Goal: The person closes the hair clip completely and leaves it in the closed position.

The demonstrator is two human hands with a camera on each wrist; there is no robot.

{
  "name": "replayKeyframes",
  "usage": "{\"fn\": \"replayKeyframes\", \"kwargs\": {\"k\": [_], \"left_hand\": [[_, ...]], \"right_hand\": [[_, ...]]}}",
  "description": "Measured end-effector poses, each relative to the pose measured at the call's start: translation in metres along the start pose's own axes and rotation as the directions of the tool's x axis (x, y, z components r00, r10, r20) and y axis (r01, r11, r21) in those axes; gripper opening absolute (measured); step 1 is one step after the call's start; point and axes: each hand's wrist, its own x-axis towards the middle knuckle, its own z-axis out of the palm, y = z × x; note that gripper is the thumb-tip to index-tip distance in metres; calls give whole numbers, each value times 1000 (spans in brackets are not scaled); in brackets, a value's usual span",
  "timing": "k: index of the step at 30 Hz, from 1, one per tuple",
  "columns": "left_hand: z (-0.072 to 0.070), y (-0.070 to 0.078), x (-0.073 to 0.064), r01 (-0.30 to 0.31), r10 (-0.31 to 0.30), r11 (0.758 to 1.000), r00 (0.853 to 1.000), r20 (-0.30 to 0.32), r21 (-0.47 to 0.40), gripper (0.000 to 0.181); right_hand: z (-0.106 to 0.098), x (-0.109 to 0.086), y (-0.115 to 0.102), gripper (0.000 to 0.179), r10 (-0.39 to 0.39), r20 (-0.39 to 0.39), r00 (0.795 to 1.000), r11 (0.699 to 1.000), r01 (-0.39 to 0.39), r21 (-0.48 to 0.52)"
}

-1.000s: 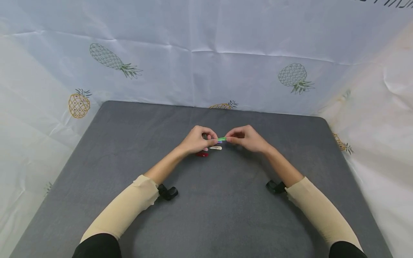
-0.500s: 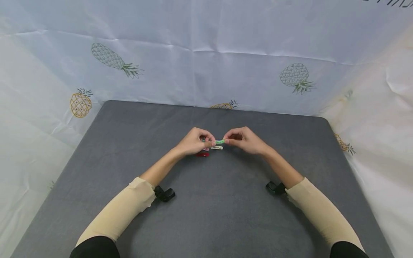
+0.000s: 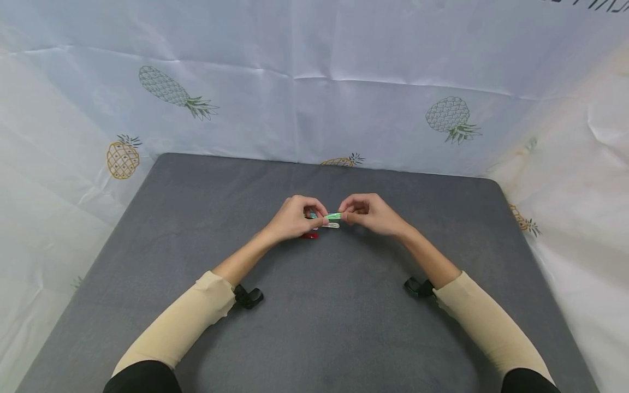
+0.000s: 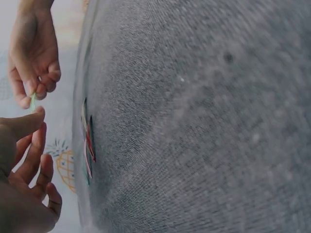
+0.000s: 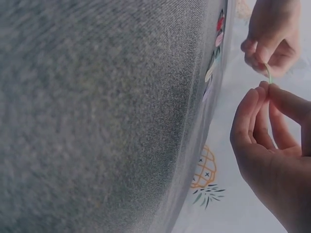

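Observation:
Between my two hands a green snap hair clip (image 3: 333,216) is stretched out above the table. My left hand (image 3: 294,217) pinches one end of it between thumb and fingertips, and my right hand (image 3: 373,214) pinches the other. In the right wrist view the green clip is a thin edge-on strip spanning both sets of fingertips. Below the hands lie more snap clips: a cream one (image 3: 334,225), a red one (image 3: 310,236) partly under the left hand, a pink one (image 5: 219,39) and a pale lilac one (image 5: 208,91).
A grey cloth-covered table (image 3: 314,322) spreads out under both arms. White sheeting (image 3: 275,114) printed with pineapples hangs behind its far edge and at the sides. Each wrist carries a black camera mount, such as the left mount (image 3: 249,297).
The green clip has come slightly toward me and its broad face now shows more. My left hand has shifted a little left. Both hands keep their pinch.

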Motion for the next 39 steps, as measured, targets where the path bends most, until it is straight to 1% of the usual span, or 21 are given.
{"fn": "replayKeyframes", "kwargs": {"k": [6, 11, 17, 20, 25, 29, 35, 39], "left_hand": [[-1, 1, -1, -3, 3, 1000, 1000, 0, 21, 8], [-2, 1, -2, -8, 7, 999, 1000, 2, 31, 8], [-1, -1, -2, 11, -12, 999, 1000, 7, 50, 7], [-1, -2, -2, 15, -16, 997, 1000, 13, 74, 7], [-1, -3, -4, 19, -25, 993, 999, 48, 118, 5], [0, -5, -5, 0, -10, 988, 998, 65, 157, 5], [1, -5, -6, -18, 1, 977, 997, 82, 212, 9], [2, -4, -6, -26, 5, 968, 996, 88, 251, 10]], "right_hand": [[0, -2, 0, 19, 25, 5, 1000, 1000, -25, -5], [-1, -2, 1, 20, 22, 7, 1000, 999, -22, -29], [1, -2, 4, 20, 25, 3, 1000, 998, -25, -58], [3, -3, 3, 20, 30, 9, 999, 997, -30, -78], [7, -3, 5, 18, 29, 33, 999, 994, -25, -108], [10, -3, 7, 16, 25, 56, 998, 992, -18, -121], [14, -2, 8, 14, 72, 83, 994, 987, -58, -150], [16, -1, 10, 13, 86, 107, 991, 984, -67, -166]]}}
